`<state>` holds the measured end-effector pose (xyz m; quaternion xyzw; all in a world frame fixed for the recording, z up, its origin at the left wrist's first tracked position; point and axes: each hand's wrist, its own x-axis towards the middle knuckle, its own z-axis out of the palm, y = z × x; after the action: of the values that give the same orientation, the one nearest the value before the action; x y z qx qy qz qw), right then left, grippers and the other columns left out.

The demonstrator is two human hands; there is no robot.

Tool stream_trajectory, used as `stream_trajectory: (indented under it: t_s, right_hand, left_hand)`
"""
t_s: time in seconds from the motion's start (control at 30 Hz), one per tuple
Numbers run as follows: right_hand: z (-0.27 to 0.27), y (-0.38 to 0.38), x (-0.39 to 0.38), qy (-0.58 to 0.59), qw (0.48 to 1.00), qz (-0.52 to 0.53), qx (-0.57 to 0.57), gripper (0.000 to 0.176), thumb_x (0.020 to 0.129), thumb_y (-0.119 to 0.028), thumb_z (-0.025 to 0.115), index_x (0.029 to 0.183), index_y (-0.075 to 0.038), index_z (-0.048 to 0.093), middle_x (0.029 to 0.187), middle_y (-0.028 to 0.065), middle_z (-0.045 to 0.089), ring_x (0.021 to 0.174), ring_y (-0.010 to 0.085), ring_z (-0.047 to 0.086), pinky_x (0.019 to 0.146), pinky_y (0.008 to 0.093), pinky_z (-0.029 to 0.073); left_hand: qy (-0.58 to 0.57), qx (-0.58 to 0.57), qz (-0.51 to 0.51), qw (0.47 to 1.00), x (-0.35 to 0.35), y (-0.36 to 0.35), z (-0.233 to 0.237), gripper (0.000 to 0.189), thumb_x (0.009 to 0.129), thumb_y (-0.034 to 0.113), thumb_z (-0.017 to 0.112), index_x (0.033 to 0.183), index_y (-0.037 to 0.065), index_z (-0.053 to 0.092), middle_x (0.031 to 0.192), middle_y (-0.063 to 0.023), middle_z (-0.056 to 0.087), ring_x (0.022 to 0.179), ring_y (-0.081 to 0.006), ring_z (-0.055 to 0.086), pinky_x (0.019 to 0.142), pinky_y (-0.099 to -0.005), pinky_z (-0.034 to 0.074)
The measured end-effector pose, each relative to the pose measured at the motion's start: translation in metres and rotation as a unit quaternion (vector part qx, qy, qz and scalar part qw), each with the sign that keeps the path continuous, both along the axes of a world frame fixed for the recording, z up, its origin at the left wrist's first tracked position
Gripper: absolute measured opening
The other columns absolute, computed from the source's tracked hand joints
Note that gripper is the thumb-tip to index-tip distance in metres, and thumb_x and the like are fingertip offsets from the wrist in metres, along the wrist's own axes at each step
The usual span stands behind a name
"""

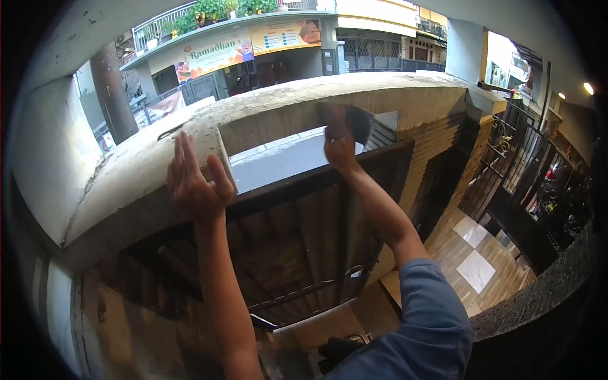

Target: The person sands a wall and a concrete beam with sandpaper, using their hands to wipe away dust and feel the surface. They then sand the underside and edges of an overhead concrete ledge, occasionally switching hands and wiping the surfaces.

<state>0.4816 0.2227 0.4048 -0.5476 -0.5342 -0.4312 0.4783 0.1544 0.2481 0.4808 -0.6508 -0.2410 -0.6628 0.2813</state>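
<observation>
My left hand (199,183) is raised at the concrete ledge (168,158), fingers stretched out and the thumb apart, with nothing in it. Whether its far side touches the concrete is hidden. My right hand (342,144) is closed on a dark, blurred object (360,123) whose kind I cannot make out. It is held up in the opening under the ledge, close to the concrete beam (272,120). Just below both hands runs the top rail of a dark metal gate (304,183).
Through the opening shows the grey street (278,161). Across it hang printed banners (215,54) on a building. A brown pole (114,95) stands at the left. To the right are an ornate metal gate (500,149) and a tiled floor (475,272).
</observation>
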Motion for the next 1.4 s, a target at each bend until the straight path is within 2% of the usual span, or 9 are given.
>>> stream_trajectory:
  t_s: [0.2,0.47,0.53,0.6,1.0,1.13,1.23,1.3,1.4]
  right_hand:
    - [0.005,0.002,-0.007,0.097,0.992,0.039,0.067,0.055,0.089,0.000,0.050,0.142,-0.009,0.041,0.148,0.0203,0.035,0.139,0.0397,0.029,0.111,0.0465,0.029]
    - [0.034,-0.009,0.143,0.233,0.936,-0.087,0.248,0.043,0.095,-0.008,0.040,0.137,-0.003,0.047,0.138,0.0179,0.050,0.128,0.0330,0.046,0.108,0.0386,0.035]
    - [0.033,-0.010,0.131,0.447,0.884,-0.031,0.134,0.045,0.093,-0.005,0.043,0.137,-0.003,0.046,0.137,0.0184,0.051,0.128,0.0340,0.046,0.109,0.0393,0.033]
    - [0.003,0.012,0.116,0.156,0.962,-0.058,0.217,0.043,0.092,-0.009,0.048,0.135,-0.003,0.049,0.139,0.0252,0.046,0.134,0.0410,0.036,0.111,0.0437,0.031]
    - [0.017,0.007,0.078,0.096,0.980,0.015,0.174,0.046,0.092,-0.006,0.045,0.138,-0.002,0.045,0.141,0.0197,0.046,0.136,0.0398,0.034,0.115,0.0461,0.023]
    - [0.055,-0.003,0.105,0.066,0.981,-0.032,0.178,0.043,0.097,-0.017,0.045,0.135,0.003,0.047,0.135,0.0296,0.047,0.131,0.0432,0.040,0.107,0.0477,0.036]
    - [0.079,-0.010,0.111,0.574,0.818,-0.041,0.009,0.046,0.094,-0.018,0.051,0.131,0.009,0.047,0.127,0.0373,0.049,0.111,0.0511,0.054,0.094,0.0498,0.046]
    - [0.033,0.019,0.097,0.256,0.935,-0.099,0.224,0.046,0.090,-0.010,0.053,0.132,0.007,0.046,0.127,0.0372,0.049,0.113,0.0505,0.054,0.095,0.0501,0.045]
    - [0.009,-0.003,0.088,0.083,0.979,-0.108,0.154,0.050,0.086,-0.004,0.053,0.134,0.004,0.046,0.128,0.0353,0.049,0.118,0.0459,0.052,0.101,0.0455,0.042]
  left_hand:
    - [0.005,0.001,0.008,1.000,-0.001,0.002,0.000,0.052,0.096,0.034,0.040,0.130,-0.004,0.052,0.118,-0.0191,0.065,0.112,-0.0325,0.061,0.098,-0.0394,0.043]
    - [0.004,-0.048,0.021,0.999,0.009,-0.004,0.002,0.053,0.096,0.028,0.036,0.136,-0.005,0.046,0.116,-0.0183,0.066,0.109,-0.0351,0.061,0.096,-0.0414,0.042]
    - [0.009,-0.054,0.011,0.998,0.009,-0.006,0.003,0.054,0.098,0.030,0.031,0.136,-0.005,0.045,0.117,-0.0193,0.065,0.110,-0.0365,0.061,0.097,-0.0415,0.042]
    - [-0.015,-0.100,-0.030,0.994,0.012,-0.012,0.002,0.056,0.100,0.032,0.027,0.137,-0.005,0.044,0.117,-0.0199,0.065,0.110,-0.0373,0.060,0.096,-0.0404,0.042]
    - [-0.010,-0.124,-0.028,0.992,0.014,-0.005,0.001,0.070,0.100,0.044,0.012,0.138,-0.008,0.042,0.118,-0.0260,0.063,0.110,-0.0362,0.061,0.103,-0.0404,0.040]
    - [-0.031,-0.112,-0.045,0.992,0.016,0.000,-0.002,0.073,0.100,0.045,0.011,0.137,-0.009,0.042,0.119,-0.0266,0.062,0.114,-0.0370,0.058,0.104,-0.0429,0.037]
    - [-0.019,-0.129,-0.064,0.989,0.013,-0.001,-0.002,0.074,0.100,0.046,0.011,0.136,-0.011,0.041,0.120,-0.0278,0.061,0.119,-0.0379,0.055,0.106,-0.0434,0.036]
    - [-0.047,-0.096,-0.075,0.991,0.016,0.004,-0.004,0.076,0.101,0.047,0.010,0.135,-0.014,0.040,0.121,-0.0289,0.059,0.120,-0.0395,0.054,0.107,-0.0443,0.035]
    - [-0.053,-0.093,-0.106,0.989,0.018,0.001,-0.003,0.075,0.102,0.045,0.008,0.136,-0.013,0.040,0.120,-0.0281,0.060,0.123,-0.0377,0.052,0.111,-0.0420,0.031]
